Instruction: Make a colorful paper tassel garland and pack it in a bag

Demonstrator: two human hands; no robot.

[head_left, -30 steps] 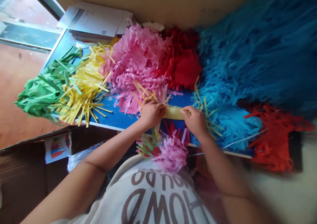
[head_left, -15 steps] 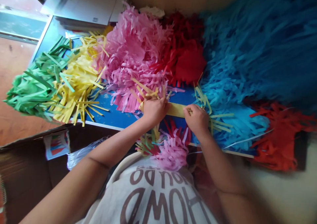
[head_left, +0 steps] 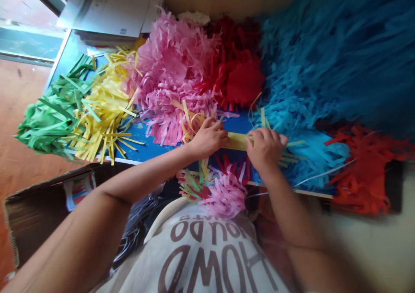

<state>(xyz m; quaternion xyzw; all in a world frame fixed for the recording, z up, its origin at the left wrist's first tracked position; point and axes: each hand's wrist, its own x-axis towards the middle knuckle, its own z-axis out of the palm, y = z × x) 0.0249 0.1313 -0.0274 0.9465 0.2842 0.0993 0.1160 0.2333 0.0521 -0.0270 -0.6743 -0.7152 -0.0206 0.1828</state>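
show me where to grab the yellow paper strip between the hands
Best on the smooth uncut band of the yellow paper strip, pinched from above on its flat face. It looks solid between the left hand and right hand, while the thin cut fringe beyond seems too floppy to hold.

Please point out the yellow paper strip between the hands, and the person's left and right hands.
Flat yellow paper strip (head_left: 237,141): head view, its bare middle.
Left hand (head_left: 207,138): head view, back of the hand.
Right hand (head_left: 266,149): head view, back of the hand.
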